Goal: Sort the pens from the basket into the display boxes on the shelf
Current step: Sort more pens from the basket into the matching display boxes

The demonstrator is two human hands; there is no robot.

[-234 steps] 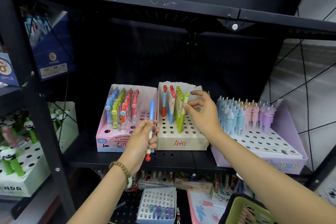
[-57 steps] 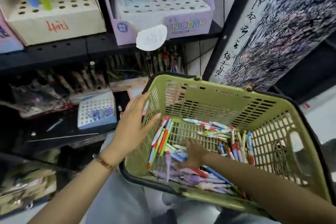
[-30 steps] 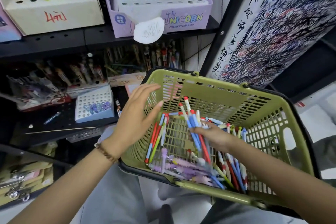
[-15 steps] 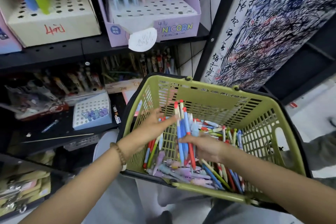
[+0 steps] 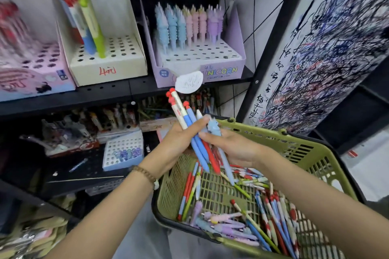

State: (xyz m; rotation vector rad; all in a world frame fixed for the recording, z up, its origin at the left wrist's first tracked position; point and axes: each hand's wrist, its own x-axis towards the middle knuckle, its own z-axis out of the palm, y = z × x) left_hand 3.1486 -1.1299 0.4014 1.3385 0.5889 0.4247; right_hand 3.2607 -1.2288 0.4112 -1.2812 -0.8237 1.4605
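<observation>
Pens, a bunch of red and blue plastic ones (image 5: pixel 190 120), hang over the olive mesh basket's (image 5: pixel 273 132) left rim; our left hand (image 5: pixel 176 143) curls its grip round them, our right hand (image 5: pixel 235 147) pinches them. We should square their tips before slotting them into the cream holed box (image 5: pixel 109 69).

display boxes (image 5: pixel 109 65) on the shelf (image 5: pixel 117 91), basket (image 5: pixel 305 153) below (right).

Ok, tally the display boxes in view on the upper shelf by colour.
Pink box: 1
Cream box: 1
Purple box: 1
Total: 3
</observation>
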